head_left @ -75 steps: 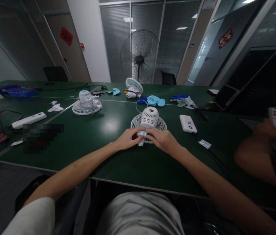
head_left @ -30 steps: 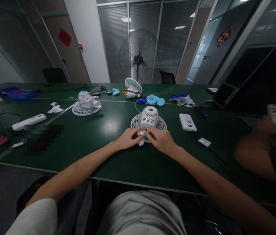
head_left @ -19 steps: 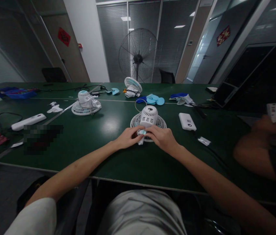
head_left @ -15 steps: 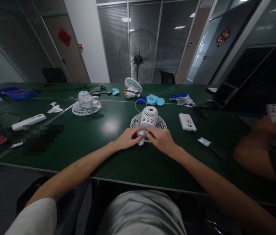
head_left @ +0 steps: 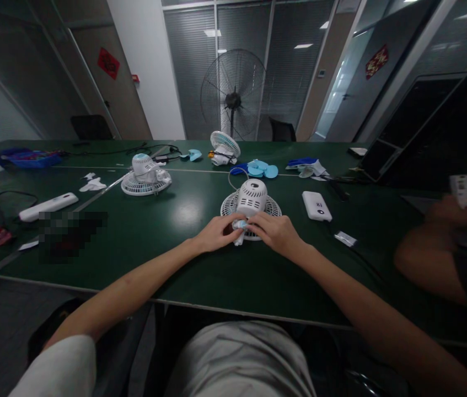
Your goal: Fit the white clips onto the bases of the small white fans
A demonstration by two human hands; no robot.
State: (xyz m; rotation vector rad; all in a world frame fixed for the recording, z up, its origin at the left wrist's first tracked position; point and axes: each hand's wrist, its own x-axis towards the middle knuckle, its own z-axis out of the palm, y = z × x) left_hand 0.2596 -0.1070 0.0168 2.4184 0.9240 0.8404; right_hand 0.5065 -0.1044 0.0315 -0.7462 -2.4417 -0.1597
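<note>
In front of me a small white fan point(head_left: 253, 197) lies face down on its round grille, its slotted motor housing upward. At the near edge of the grille, a small light-blue and white piece point(head_left: 239, 225) with crinkled clear or white wrapping sits between my hands. My left hand point(head_left: 219, 232) pinches it from the left with thumb and fingers. From the right, my right hand point(head_left: 272, 231) has its fingertips closed on the same piece. Fingers cover much of it, so I cannot tell its exact kind or whether it is attached to the fan.
Two more small fans, one face down point(head_left: 144, 179) and one tilted point(head_left: 225, 148), lie on the green table point(head_left: 192, 270). Around them are light-blue fan blades point(head_left: 262, 169), a white power bank point(head_left: 316, 206) and a long white device point(head_left: 49, 207). Another person's arm point(head_left: 427, 248) rests at right.
My right hand has shifted very slightly at the small piece, its fingers a little more bent. My left hand and the fan stay in place.
</note>
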